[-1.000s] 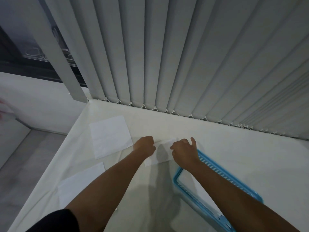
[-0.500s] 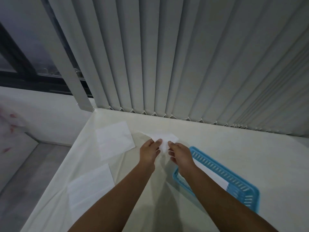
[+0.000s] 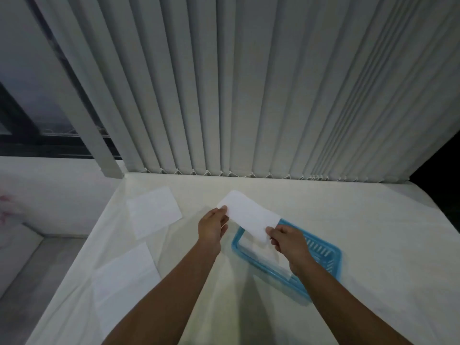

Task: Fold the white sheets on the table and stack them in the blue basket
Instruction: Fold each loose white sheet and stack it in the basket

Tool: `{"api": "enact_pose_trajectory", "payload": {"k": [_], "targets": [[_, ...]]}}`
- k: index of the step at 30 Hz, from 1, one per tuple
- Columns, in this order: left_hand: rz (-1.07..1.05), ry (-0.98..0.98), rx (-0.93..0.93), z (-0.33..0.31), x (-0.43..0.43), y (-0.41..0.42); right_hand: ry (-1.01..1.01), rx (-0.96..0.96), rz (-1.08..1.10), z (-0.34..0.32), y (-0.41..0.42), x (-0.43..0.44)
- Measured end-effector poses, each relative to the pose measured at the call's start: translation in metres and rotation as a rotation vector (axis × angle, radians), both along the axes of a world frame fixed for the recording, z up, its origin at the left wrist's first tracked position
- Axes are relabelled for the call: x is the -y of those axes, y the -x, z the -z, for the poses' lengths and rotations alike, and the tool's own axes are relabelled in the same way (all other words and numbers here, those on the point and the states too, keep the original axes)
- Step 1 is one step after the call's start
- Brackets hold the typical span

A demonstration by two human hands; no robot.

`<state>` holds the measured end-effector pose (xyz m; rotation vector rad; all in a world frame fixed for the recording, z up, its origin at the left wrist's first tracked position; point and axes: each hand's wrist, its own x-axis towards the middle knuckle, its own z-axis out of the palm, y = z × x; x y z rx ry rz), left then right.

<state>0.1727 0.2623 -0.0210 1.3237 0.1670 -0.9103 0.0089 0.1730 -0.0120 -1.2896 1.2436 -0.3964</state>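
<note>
A folded white sheet (image 3: pixel 249 213) hangs in the air as a long strip above the table, slanting from upper left to lower right. My left hand (image 3: pixel 212 226) pinches its left end and my right hand (image 3: pixel 286 239) pinches its right end, just over the near-left corner of the blue basket (image 3: pixel 321 250). Inside the basket lies a white folded sheet (image 3: pixel 251 249), partly hidden by my right hand and forearm. Two flat unfolded white sheets rest on the table to the left: one farther back (image 3: pixel 154 211) and one closer to me (image 3: pixel 124 275).
The table (image 3: pixel 373 220) wears a cream cloth and fills the middle of the view. Grey vertical blinds (image 3: pixel 249 95) hang along its far edge. On the left the table edge drops to a grey floor (image 3: pixel 37 265) beside a white wall.
My hands have lifted the sheet off the table and moved apart, stretching it into a strip; my right hand has travelled right over the basket.
</note>
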Motion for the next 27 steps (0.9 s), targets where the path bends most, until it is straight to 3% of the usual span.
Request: {"api": "enact_pose_trajectory", "payload": {"k": [5,9,15,27], "targets": [[0.202,-0.232,0.346,-0.002,0.004,0.024,0.017,0.02,0.13,0.003,0.044,0.008],[0.483,-0.441,0.643,0.005,0.002,0.045,0.032,-0.02,0.202,0.017,0.074,0.008],[0.657,-0.732,0.869,0.028,0.003,0.042,0.012,-0.085,0.233,0.035,0.087,0.007],[0.71,-0.84,0.864,0.021,0.021,0.044,0.007,-0.101,0.182,0.041,0.082,0.013]]}}
